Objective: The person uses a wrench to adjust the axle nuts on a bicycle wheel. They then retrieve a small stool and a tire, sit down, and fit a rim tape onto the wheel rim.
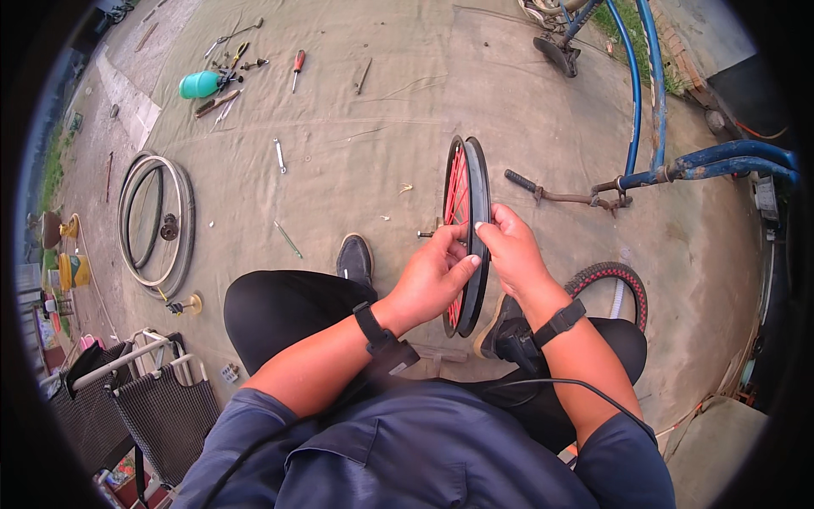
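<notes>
A small bicycle wheel (pixel 480 182) with a black rim and red spokes stands upright in front of me, between my shoes, seen nearly edge-on. My left hand (pixel 434 276) is closed at the near side of the rim, its thumb on the outer edge and its fingers reaching toward the spokes. Opposite it, my right hand (pixel 513 250) pinches the rim from the right, with the thumb pressed on the edge. An axle end (pixel 426 233) juts out of the wheel's left side. The rim partly hides my left fingertips.
At left lie a loose tyre and rim (pixel 188 225). Farther off are a red-handled screwdriver (pixel 298 64), a wrench (pixel 280 156) and a teal bottle (pixel 198 84). A blue bicycle frame (pixel 657 102) lies right, near a red-and-black tyre (pixel 638 288). A folding chair (pixel 165 416) stands lower left.
</notes>
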{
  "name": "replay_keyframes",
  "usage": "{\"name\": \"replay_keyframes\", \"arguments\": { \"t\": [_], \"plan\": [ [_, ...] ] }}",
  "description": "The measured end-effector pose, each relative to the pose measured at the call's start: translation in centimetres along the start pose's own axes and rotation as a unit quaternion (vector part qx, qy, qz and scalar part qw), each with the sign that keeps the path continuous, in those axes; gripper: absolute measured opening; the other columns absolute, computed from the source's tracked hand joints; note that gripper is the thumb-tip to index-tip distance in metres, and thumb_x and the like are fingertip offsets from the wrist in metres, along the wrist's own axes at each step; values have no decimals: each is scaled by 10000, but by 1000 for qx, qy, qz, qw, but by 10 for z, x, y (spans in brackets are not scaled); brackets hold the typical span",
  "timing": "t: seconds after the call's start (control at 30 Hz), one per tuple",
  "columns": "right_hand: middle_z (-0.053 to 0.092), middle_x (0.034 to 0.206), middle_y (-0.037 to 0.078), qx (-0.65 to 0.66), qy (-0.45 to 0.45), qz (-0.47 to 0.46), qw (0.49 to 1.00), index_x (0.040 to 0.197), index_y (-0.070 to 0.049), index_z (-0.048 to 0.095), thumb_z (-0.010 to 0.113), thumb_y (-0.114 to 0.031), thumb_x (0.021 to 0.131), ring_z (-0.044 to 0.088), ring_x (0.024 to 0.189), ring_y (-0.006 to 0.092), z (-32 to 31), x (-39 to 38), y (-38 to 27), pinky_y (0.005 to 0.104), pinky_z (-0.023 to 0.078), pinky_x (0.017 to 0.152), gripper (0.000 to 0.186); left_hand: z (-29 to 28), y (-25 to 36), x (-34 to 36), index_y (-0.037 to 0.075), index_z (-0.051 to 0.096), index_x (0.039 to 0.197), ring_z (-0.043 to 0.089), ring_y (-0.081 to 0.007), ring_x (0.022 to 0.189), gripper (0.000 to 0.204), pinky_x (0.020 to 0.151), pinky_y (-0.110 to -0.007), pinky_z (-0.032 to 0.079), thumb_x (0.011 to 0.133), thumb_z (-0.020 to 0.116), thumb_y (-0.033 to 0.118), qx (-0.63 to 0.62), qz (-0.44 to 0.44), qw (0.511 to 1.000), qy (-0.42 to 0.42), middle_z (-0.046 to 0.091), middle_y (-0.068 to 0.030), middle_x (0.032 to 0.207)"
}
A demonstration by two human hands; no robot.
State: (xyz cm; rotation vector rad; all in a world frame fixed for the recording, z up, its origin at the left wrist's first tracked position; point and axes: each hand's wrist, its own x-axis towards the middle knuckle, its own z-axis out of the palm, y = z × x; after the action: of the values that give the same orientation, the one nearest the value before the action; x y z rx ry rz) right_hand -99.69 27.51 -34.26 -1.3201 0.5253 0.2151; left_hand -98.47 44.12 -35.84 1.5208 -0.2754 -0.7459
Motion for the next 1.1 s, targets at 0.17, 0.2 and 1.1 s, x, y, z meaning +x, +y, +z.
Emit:
{"name": "replay_keyframes", "arguments": {
  "t": [0.17, 0.2, 1.1],
  "plan": [
    [642, 1012, 50, -11, 22, 5, 1000, 1137, 0, 585, 515, -82, 958, 594, 903, 111, 5, 0, 0, 297, 496, 818, 209, 0, 4, -1, -37, 481, 1315, 604, -117, 754, 420, 672, -302, 525, 964, 662, 106, -20, -1, 1000, 14, 603, -53, 887],
    [644, 999, 58, -23, 30, 1, 999, 1129, 5, 584, 512, -87, 948, 599, 891, 118, 5, 0, 1, 304, 501, 809, 216, 0, 5, -1, -38, 483, 1312, 606, -118, 749, 418, 669, -302, 525, 963, 663, 107, -19, 4, 1000, 16, 605, -53, 880],
    [625, 1013, 32, 27, 17, 12, 999, 1144, -16, 575, 534, -38, 938, 585, 888, 105, 6, -2, -4, 285, 491, 792, 211, -1, 5, -1, -14, 441, 1359, 612, -72, 839, 423, 698, -254, 526, 989, 613, 94, -10, -13, 1000, -10, 577, -25, 993]
  ]
}}
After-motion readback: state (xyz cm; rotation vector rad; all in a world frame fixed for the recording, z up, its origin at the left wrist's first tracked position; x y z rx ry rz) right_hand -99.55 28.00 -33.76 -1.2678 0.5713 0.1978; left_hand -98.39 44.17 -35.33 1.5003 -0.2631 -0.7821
